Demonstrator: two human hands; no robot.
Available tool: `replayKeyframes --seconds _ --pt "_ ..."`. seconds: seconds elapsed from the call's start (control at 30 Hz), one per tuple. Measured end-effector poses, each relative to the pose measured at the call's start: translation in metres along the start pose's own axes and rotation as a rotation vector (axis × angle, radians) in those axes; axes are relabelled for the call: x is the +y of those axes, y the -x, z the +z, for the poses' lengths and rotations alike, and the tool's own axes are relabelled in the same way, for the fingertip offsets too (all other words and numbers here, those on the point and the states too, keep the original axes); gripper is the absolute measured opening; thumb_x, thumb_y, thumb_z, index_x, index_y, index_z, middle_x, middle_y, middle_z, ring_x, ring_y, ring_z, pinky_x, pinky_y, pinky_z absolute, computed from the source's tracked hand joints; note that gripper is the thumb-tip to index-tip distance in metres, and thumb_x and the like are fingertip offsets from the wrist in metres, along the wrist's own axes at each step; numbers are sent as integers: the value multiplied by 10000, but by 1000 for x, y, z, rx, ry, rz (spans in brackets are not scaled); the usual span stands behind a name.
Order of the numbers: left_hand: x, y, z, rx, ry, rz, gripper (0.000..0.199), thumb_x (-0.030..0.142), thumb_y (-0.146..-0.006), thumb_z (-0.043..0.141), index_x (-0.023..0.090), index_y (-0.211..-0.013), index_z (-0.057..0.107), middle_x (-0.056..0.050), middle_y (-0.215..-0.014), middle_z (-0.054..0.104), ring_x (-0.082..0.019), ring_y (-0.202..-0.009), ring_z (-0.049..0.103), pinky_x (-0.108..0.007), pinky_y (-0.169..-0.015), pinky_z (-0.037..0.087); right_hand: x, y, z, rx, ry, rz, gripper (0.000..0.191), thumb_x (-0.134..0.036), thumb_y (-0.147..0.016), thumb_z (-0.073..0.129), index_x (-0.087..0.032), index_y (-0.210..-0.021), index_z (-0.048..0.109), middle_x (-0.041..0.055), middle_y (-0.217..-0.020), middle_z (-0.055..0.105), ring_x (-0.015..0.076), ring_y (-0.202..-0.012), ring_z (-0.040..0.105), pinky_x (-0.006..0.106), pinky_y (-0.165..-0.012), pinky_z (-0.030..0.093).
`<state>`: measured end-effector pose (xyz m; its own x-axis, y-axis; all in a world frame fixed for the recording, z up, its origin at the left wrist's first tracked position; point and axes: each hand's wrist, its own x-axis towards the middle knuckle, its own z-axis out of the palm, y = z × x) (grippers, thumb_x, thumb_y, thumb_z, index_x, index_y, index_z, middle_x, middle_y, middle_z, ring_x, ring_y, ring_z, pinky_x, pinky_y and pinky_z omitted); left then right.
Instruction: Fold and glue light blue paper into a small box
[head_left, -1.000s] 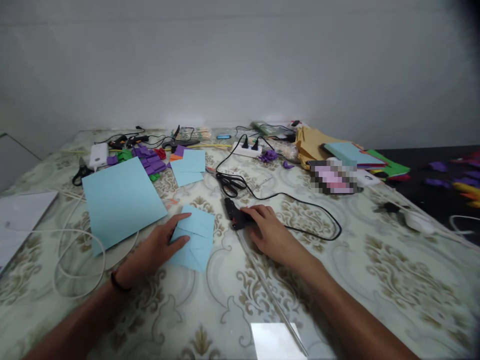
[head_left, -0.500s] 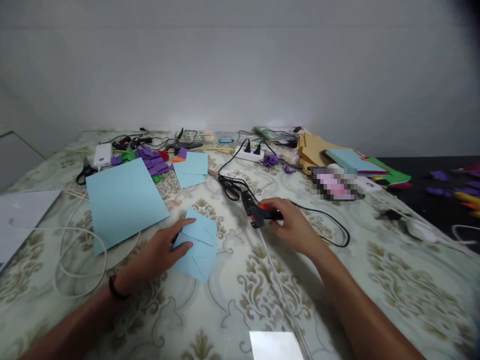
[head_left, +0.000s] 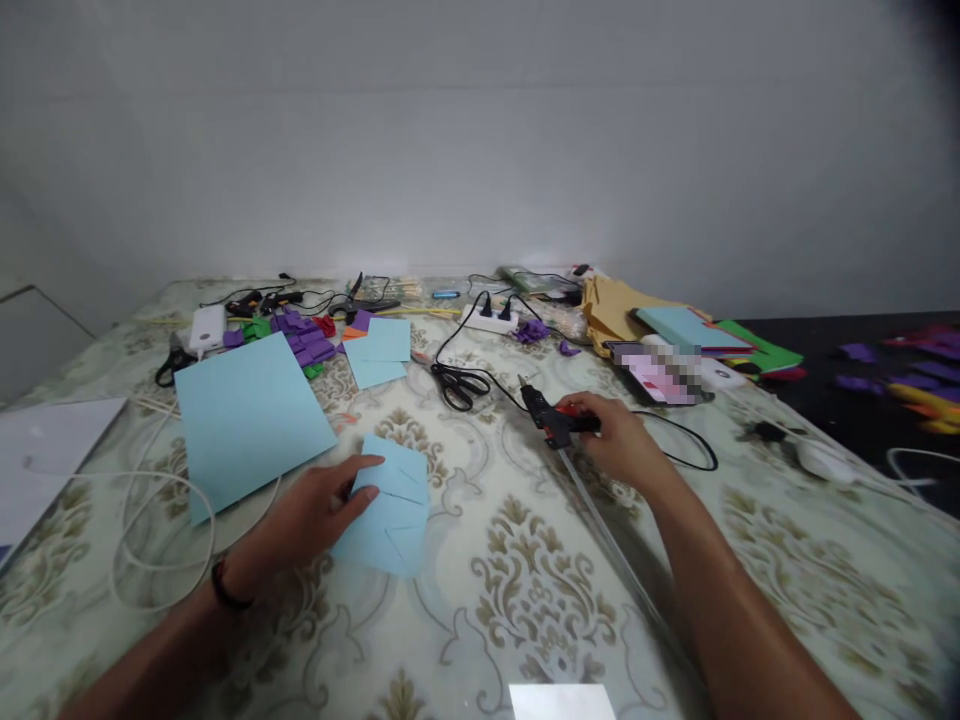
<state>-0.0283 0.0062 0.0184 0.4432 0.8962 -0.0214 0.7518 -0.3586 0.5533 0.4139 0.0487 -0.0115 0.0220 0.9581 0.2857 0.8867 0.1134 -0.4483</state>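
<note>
two hands in play over the patterned worktop [head_left: 465, 650]: the left hand [head_left: 319, 510], thumb and forefinger spread, rests on the folded blue paper [head_left: 390, 530]; the right hand [head_left: 615, 435] is wrapped round the glue gun [head_left: 555, 425] by its handle, nozzle [head_left: 523, 381] well apart from the paper. folding looks done here; no glue can be made out, so gluing seems not yet begun.

Folded paper [head_left: 397, 515] is pale blue, tablecloth [head_left: 454, 580] floral.
</note>
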Motion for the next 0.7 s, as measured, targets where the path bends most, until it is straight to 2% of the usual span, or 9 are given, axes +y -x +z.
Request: replayKeyframes --seconds 0.1,0.2,0.3,0.37,0.43,0.57,0.63,0.7 --pt "0 0 -1 -13 -8 6 469 488 -1051 491 248 -1420 652 -8 -848 774 -171 -636 633 -291 -685 489 -5 1 3 -29 -5 -12 526 -46 -613 551 -225 -1065 752 75 -1003 806 303 -966 695 403 -885 511" --pt "-3 2 -3 -15 -18 21 466 481 -1071 447 261 -1432 643 -44 -1058 816 -176 -680 675 -295 -690 517 -9 2 4 -64 -6 -24 562 -19 -616 536 -217 -1094 753 83 -1032 804 310 -986 689 412 -888 511" --pt "-7 6 -7 13 -1 95 460 400 -1099 371 266 -1462 620 -75 -1362 747 -216 -986 750 -316 -875 556 -14 3 3 -96 -9 -33 581 -2 -616 533 -209 -1116 745 85 -1089 797 298 -1025 691 397 -913 512" --pt "-9 8 -10 19 22 157 470 336 -1099 342 251 -1479 606 -81 -1448 699 -240 -1190 712 -334 -1005 532 -16 2 1 -114 -4 -32 582 4 -621 533 -207 -1122 742 82 -1120 794 295 -1051 689 395 -940 505" --pt "-7 9 -12 -2 31 169 476 299 -1086 346 242 -1483 602 -86 -1414 718 -242 -1196 710 -334 -1010 533 -18 2 -1 -128 9 -20 592 7 -627 536 -206 -1140 741 82 -1130 793 297 -1065 687 396 -951 497" --pt "0 6 -12 -70 6 99 540 201 -975 474 243 -1503 578 -58 -1070 804 -216 -895 740 -291 -805 558 -20 2 -2 -167 47 28 568 -13 -667 561 -211 -1168 740 85 -1114 796 303 -1082 683 392 -918 492" --pt "3 4 -11 -102 15 75 607 171 -911 529 251 -1511 568 -20 -895 772 -198 -756 701 -273 -717 532 -21 3 -3 -194 71 59 539 -40 -690 580 -219 -1172 741 87 -1124 791 325 -1106 671 408 -900 491" --pt "3 2 -9 -109 40 62 617 180 -892 557 264 -1502 575 4 -818 733 -183 -690 663 -268 -693 513 -22 5 -5 -226 96 84 516 -58 -701 590 -230 -1162 746 90 -1134 783 348 -1121 655 436 -894 489"
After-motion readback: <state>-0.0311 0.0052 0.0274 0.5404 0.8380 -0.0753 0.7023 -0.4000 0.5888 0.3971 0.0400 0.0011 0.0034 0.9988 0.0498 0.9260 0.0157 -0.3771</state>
